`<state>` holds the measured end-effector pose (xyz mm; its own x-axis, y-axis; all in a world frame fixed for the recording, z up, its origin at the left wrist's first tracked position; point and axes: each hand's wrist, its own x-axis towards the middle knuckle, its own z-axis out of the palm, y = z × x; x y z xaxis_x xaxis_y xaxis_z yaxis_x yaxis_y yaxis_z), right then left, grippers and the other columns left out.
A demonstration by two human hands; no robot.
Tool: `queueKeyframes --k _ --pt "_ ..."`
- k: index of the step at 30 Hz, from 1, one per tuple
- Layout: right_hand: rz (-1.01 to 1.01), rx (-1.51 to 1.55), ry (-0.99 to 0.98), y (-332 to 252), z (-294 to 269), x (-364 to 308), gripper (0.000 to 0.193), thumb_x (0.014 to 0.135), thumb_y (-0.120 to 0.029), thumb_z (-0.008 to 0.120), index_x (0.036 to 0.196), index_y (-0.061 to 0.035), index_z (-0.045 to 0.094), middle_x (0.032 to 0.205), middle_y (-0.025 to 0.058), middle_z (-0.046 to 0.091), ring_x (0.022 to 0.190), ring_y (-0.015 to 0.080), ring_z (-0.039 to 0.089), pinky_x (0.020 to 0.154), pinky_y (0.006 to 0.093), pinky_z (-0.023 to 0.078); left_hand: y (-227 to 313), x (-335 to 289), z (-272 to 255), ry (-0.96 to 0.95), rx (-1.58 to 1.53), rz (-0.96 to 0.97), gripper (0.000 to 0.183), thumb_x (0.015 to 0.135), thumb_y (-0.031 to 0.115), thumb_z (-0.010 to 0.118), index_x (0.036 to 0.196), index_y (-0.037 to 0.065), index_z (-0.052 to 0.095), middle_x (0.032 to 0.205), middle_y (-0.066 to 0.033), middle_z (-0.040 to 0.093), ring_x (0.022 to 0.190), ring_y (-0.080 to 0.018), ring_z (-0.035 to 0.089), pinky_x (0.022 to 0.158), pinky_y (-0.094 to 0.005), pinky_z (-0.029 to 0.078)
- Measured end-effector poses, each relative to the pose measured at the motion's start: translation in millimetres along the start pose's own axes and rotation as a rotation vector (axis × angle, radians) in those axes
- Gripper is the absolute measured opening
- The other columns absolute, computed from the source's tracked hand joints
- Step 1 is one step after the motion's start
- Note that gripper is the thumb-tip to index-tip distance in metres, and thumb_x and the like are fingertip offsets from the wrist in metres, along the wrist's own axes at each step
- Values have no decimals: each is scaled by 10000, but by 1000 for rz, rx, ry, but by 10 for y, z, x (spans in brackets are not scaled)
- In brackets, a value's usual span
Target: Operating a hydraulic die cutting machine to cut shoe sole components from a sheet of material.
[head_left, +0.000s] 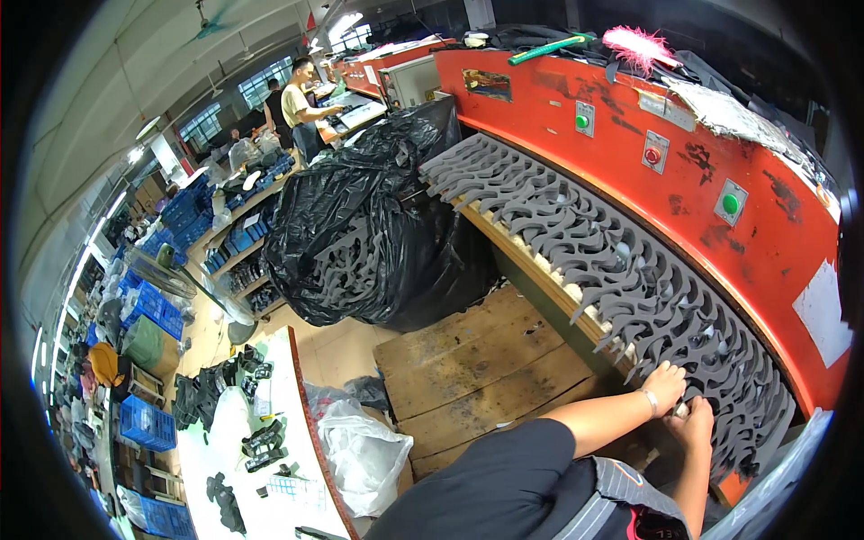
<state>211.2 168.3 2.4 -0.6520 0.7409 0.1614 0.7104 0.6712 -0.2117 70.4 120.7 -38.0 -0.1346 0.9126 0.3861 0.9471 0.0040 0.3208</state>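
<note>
Your left hand (664, 387) and right hand (692, 422) are close together at the near edge of the grey sheet (623, 290), toward its right end. The fingers of both hands are bent in a narrow grip, but you hide their tips, so I cannot tell what either one pinches. A band (651, 402) circles your left wrist.

The sheet, cut into wavy curved strips, lies along the bed of the red machine (558, 101), running from the far left to the near right. A pale board (543, 258) shows along its near edge. On the machine's front are a green button (582, 121), a red button (652, 156) and another green button (730, 204); a pink fluffy thing (637, 49) is on top.

Left of the sheet, a big black bag (405, 148) stands open with grey scraps (346, 267) in it. Wooden planks (486, 360) lie on the near side of that bag. At the near left, a clear bag (362, 454) sits beside a white table (209, 463) holding black pieces (263, 445). Far left, a co-worker (295, 103) in a pale top stands at a bench.
</note>
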Motion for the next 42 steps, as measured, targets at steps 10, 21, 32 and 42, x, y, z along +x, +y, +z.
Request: queueKeyframes --k 10,21,32,42 --pt "107 125 491 2107 -1094 708 209 935 -182 551 1029 5 556 869 101 561 793 193 530 745 322 439 -19 -90 -922 -619 -110 114 477 630 369 792 962 48 673 1037 -119 593 1010 -273 567 830 -369 401" --pt "683 -464 290 2406 -834 1167 460 950 -501 427 1208 -127 500 1133 189 542 1062 389 520 870 509 436 595 1903 -1061 -345 -566 304 418 676 353 754 909 20 655 870 -160 661 861 -363 636 764 -447 493" --pt "647 -349 -31 2513 -1103 1304 508 978 -459 364 1283 -70 482 1144 243 595 1077 408 555 888 518 425 721 2214 79 -214 -402 277 558 839 416 573 1325 145 530 1466 -138 370 1401 -304 249 1154 -503 118" --pt "533 4 -130 2964 -961 1279 642 954 -452 394 1473 -100 257 1260 309 521 1181 429 511 1005 427 381 704 1909 81 -186 -360 227 535 880 425 522 1340 152 512 1459 -129 383 1399 -298 259 1152 -502 122"
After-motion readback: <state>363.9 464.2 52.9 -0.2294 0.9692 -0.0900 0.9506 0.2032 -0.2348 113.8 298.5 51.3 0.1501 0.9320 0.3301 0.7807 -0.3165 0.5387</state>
